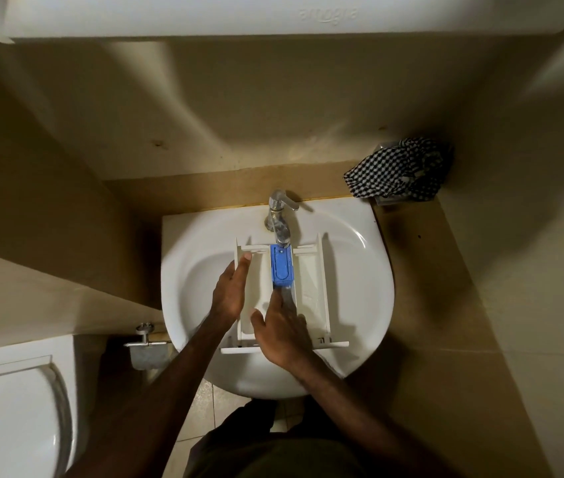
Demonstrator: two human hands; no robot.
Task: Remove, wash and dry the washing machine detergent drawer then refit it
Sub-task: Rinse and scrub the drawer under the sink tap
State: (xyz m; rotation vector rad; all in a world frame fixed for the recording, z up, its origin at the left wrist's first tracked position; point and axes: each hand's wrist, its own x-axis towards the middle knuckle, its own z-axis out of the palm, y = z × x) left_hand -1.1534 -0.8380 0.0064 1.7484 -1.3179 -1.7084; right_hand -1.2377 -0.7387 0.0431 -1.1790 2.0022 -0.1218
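A: What do I have on the head view?

B: I see the drawer lying in the sink, long axis running away from me, its front panel at the near rim. The tap stands over the far end, right above the blue insert in the middle compartment.

A: Left hand?

B: My left hand lies along the drawer's left wall. The fingers are stretched nearly straight, pointing away, with one fingertip showing over the top edge near the far corner. Whether the thumb hooks under the wall I cannot tell, so I read it as pressing flat against the side, not clamped.

A: And the right?

B: My right hand rests palm down over the near part of the drawer. Its fingers are straight and reach forward into the middle channel, just short of the blue insert; the thumb is spread out to the left over the left compartment. It grasps nothing that I can make out.

A: Is water running?

B: There is a grey, glassy streak below the insert by my fingertips, but I cannot say for sure.

A: Anything else around?

B: A checked cloth sits bunched on the ledge, far right of the sink. A toilet is at the lower left.
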